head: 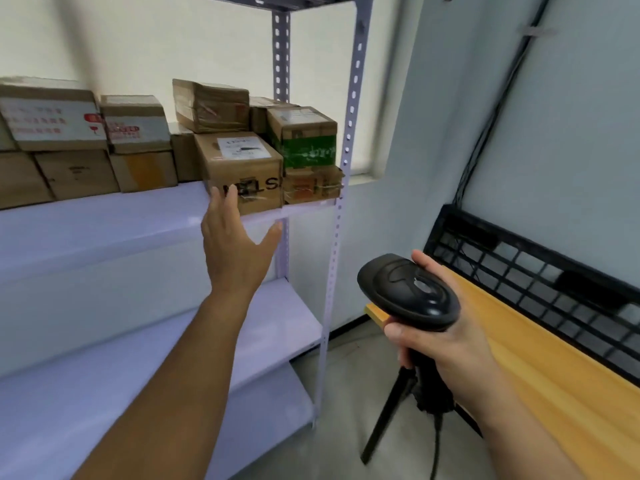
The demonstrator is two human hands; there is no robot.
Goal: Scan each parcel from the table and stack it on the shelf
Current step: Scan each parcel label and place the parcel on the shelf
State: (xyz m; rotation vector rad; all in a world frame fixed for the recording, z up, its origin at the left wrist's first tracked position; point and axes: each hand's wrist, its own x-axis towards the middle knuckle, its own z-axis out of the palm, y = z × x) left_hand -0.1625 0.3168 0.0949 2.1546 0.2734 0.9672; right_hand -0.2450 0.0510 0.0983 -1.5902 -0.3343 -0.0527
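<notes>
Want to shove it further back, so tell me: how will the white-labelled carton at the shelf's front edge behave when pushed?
The carton looks stiff: square edges, taped flaps, no sagging. Being squat on the smooth shelf, it would probably slide rather than tip. The neighbouring boxes sit close beside and behind it, so they may block it.

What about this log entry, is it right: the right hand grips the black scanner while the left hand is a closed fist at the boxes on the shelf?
Not quite. The left hand is no fist: it is open, fingers straight, at the front of a labelled box on the shelf. The right hand does grip the black scanner. The head view shows it.
</notes>
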